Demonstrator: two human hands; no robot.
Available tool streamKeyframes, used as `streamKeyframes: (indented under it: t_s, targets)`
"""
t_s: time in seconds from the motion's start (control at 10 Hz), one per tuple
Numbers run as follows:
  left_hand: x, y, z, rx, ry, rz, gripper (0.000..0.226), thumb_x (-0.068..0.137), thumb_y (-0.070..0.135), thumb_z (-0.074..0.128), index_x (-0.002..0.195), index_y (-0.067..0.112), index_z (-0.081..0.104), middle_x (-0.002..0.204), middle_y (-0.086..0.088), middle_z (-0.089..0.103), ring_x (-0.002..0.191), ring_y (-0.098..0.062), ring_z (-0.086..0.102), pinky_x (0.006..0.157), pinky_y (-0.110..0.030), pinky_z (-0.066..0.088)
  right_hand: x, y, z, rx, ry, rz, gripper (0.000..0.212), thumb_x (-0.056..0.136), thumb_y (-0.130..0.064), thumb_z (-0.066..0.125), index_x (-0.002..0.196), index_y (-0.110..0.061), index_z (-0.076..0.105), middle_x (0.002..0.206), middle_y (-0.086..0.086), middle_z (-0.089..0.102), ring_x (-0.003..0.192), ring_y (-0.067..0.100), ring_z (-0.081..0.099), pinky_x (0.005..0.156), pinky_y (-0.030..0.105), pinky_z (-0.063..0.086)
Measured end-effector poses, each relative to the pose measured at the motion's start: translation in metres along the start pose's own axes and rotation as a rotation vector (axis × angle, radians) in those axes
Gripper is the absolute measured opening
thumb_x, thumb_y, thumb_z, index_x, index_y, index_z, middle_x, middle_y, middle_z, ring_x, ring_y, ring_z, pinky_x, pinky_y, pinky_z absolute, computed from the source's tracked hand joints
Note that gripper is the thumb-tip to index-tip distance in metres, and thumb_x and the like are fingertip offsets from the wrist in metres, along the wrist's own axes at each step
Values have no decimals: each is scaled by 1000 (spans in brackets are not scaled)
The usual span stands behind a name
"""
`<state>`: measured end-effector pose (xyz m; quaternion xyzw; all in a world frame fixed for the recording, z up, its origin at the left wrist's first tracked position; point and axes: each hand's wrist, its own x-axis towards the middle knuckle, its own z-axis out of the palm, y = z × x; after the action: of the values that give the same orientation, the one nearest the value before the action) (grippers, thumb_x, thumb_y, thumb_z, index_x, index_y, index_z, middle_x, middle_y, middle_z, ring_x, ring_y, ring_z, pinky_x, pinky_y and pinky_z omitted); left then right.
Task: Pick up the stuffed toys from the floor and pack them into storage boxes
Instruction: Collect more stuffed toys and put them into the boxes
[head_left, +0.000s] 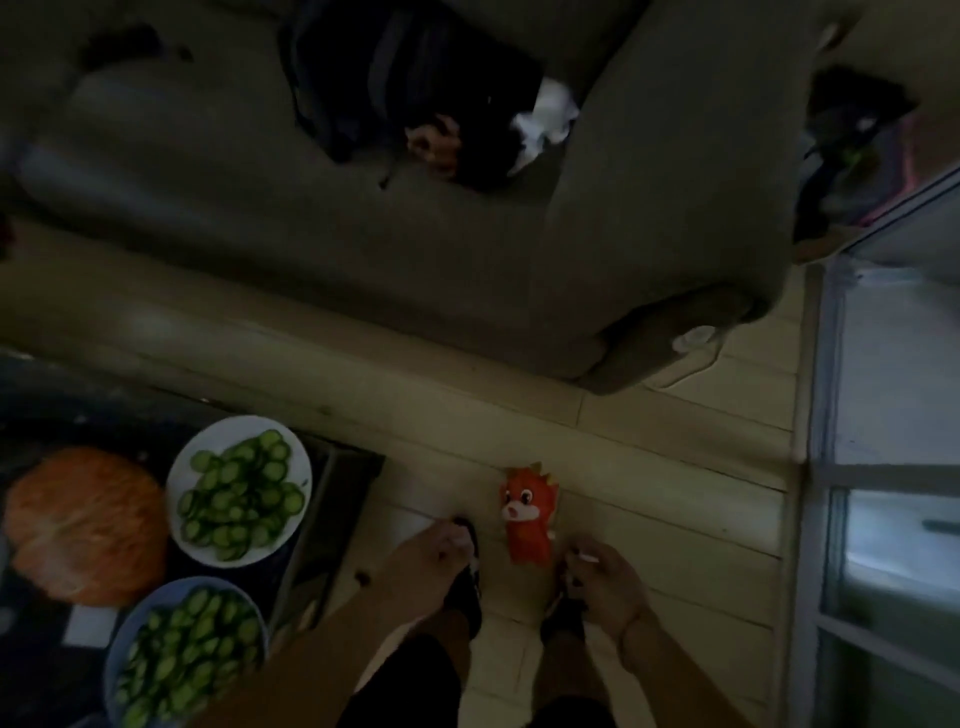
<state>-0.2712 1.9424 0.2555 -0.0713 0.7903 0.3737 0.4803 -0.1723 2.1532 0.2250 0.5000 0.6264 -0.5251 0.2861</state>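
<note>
The orange stuffed toy (527, 514) lies face up on the pale plank floor (675, 431), just in front of the person's feet and between both lowered hands. The left hand (434, 553) hangs to the toy's left with fingers curled loosely, its grip holding nothing. The right hand (605, 577) hangs to the toy's right, fingers curled; something small and pale shows at its fingertips, too blurred to identify. On the dark tabletop (332, 499) at left sit a white plate (306, 467) and a blue plate (124, 654), both carrying cucumber slices. A grey sofa (467, 270) stands beyond.
</note>
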Motion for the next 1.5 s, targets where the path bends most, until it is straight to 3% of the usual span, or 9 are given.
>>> streamKeyframes:
  t_s: [0.3, 0.5, 0.6, 0.7, 0.9, 1.1, 1.2, 1.4, 1.5]
  targets:
    - [192, -88, 63, -232, 26, -230, 33, 95, 25, 55, 126, 15, 57, 116, -1, 61, 113, -21, 58, 98, -35, 47, 255, 6, 34, -427, -129, 98, 16, 89, -6, 62, 102, 0, 68, 106, 8, 60, 97, 20, 56, 69, 12, 48]
    - [272, -183, 98, -531, 114, -339, 22, 89, 15, 64, 111, 15, 63, 126, -8, 60, 115, -20, 55, 102, -27, 46, 417, 60, 84, -308, 55, 82, 107, 72, -40, 79, 151, -33, 7, 154, 9, 22, 131, 30, 40, 105, 44, 43]
    - [279, -216, 108, -528, 131, -393, 17, 89, 21, 64, 96, 36, 60, 119, -3, 59, 116, -20, 54, 105, -32, 43, 451, 65, 109, -474, -113, 125, 97, 70, -33, 81, 146, -25, 22, 148, 10, 34, 133, 32, 40, 105, 41, 38]
    - [263, -224, 107, -486, 113, -445, 29, 74, 37, 70, 102, 33, 63, 114, -3, 61, 117, -28, 56, 105, -44, 43, 442, 61, 123, -706, -256, 69, 55, 40, -53, 73, 81, -38, 39, 121, 2, 50, 123, 28, 50, 100, 33, 39]
    - [204, -163, 85, -549, 77, -423, 50, 85, 4, 67, 132, 3, 48, 124, -10, 55, 119, -24, 53, 80, -8, 47, 333, 18, 96, -692, -411, -116, 66, 34, -64, 70, 88, -31, 51, 105, -4, 61, 105, 19, 58, 90, 27, 45]
    - [79, -28, 23, -645, -56, -85, 77, 74, 31, 80, 136, 35, 36, 141, 9, 45, 126, -4, 48, 93, -15, 46, 153, -113, 12, -450, -611, -214, 57, 60, -24, 88, 112, -24, 62, 109, -3, 71, 105, 20, 67, 87, 29, 56]
    - [-1, 33, 17, -806, -185, 42, 66, 78, 10, 76, 128, 38, 43, 131, 5, 58, 121, -14, 58, 98, -33, 51, 57, -169, -26, -246, -691, -285, 70, 48, -36, 91, 111, -25, 64, 107, 0, 74, 99, 21, 70, 77, 32, 58]
    - [-116, 72, 66, -1058, 154, 199, 83, 62, 19, 88, 134, 16, 49, 124, -7, 66, 115, -27, 62, 95, -45, 52, -78, -178, -42, -111, -590, -560, 73, 78, -43, 72, 140, -26, 37, 117, -2, 61, 96, 12, 64, 74, 29, 58]
    - [-167, 58, 79, -1282, 373, 223, 65, 68, 15, 82, 128, 15, 57, 123, -17, 65, 114, -36, 61, 99, -57, 46, -121, -141, -35, -369, -839, -590, 119, 50, -67, 79, 146, -20, 26, 132, -2, 51, 105, 5, 65, 76, 26, 58]
